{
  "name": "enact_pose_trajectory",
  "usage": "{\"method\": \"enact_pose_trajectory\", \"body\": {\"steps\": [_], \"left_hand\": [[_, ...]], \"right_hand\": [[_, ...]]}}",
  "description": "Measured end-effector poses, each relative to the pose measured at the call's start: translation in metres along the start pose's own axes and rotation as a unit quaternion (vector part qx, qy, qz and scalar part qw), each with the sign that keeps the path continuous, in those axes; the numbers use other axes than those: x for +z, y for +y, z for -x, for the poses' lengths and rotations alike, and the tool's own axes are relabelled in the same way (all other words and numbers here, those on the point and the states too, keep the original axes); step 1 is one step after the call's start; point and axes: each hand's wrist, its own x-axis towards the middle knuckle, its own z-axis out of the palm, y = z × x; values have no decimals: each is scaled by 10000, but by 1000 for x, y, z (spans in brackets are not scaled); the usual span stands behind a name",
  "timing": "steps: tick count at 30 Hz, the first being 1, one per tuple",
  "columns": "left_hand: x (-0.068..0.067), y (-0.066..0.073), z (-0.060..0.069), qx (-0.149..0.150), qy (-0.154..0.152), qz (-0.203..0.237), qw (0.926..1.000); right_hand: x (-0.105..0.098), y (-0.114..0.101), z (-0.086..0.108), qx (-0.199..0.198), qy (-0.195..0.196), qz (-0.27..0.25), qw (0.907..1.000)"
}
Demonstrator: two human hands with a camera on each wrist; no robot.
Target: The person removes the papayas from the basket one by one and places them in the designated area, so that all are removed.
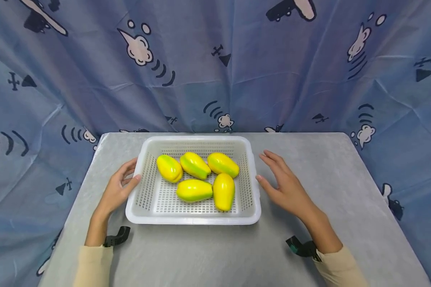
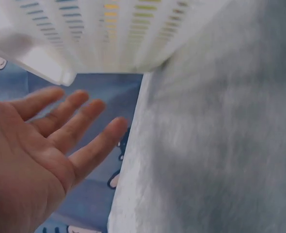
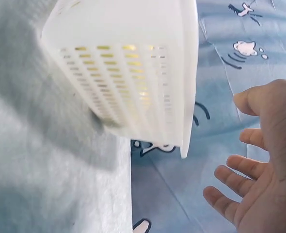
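Observation:
A white perforated basket point(image 1: 194, 220) stands on the grey table, holding several yellow-green papaya-like fruits point(image 1: 194, 190). My left hand point(image 1: 116, 189) is at the basket's left side, its thumb tip by the rim; whether it touches cannot be told. In the left wrist view the fingers of the left hand point(image 2: 51, 145) are spread beside the basket wall point(image 2: 128, 39). To the right of the basket is my right hand point(image 1: 291, 191), fingers extended and holding nothing. The right wrist view has a gap between the right hand point(image 3: 264, 170) and the basket point(image 3: 128, 87).
The grey table point(image 1: 309, 159) reaches past the basket on both sides and in front. Behind it hangs a blue patterned curtain point(image 1: 255, 79). Dark bands with small devices point(image 1: 303, 248) are on both wrists.

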Motion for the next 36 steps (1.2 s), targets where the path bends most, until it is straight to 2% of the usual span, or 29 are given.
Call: {"method": "enact_pose_trajectory", "body": {"steps": [4, 8, 18, 22, 36], "left_hand": [[1, 0, 0, -328, -281, 661, 9969], [2, -2, -1, -562, -539, 980, 9921], [8, -5, -3, -672, -983, 1398, 9830], [8, -6, -2, -727, -1060, 1472, 9807], [13, -6, 0, -763, -989, 1668, 9781]], "right_hand": [[0, -10, -8, -26, -205, -19, 9998], [-1, -19, -17, -177, -377, -15, 9991], [-4, -34, -36, -221, -975, 64, 9950], [-4, -38, -44, -263, -1151, 102, 9929], [4, -52, -70, -511, -1649, -45, 9850]]}}
